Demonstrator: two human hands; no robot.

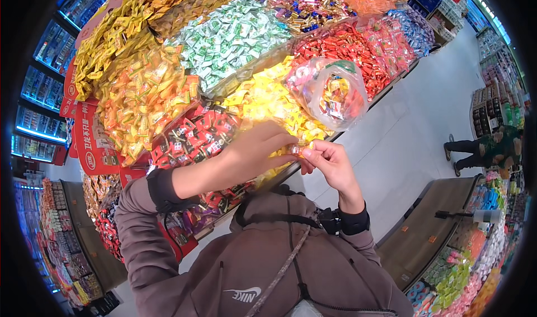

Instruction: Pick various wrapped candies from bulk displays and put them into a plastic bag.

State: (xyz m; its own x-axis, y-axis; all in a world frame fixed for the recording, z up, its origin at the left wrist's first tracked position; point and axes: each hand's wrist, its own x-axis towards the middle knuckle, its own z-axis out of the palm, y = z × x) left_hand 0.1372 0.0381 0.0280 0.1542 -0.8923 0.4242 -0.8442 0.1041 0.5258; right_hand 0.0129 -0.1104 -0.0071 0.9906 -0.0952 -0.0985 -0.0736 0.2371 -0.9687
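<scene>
Both hands meet over the near edge of a candy display. My left hand (258, 149) comes in from the left, its thumb and fingers pinching a small wrapped candy (296, 150) in clear and reddish film. The candy's other end is between the thumb and fingers of my right hand (331, 164). Yellow-wrapped candies (268, 92) lie just beyond and partly under the hands. A clear plastic bag (356, 88) with mixed wrapped candies inside rests on the display, beyond my right hand. Red and black wrapped candies (197, 136) are left of the yellow ones, partly hidden by my left forearm.
Bins of green-white candies (235, 36), orange-yellow candies (142, 103) and red candies (340, 44) fill the display. Red printed signs (94, 143) line its left side. A person (488, 151) stands across the aisle at right, near stocked shelves. A wooden counter (428, 216) is at lower right.
</scene>
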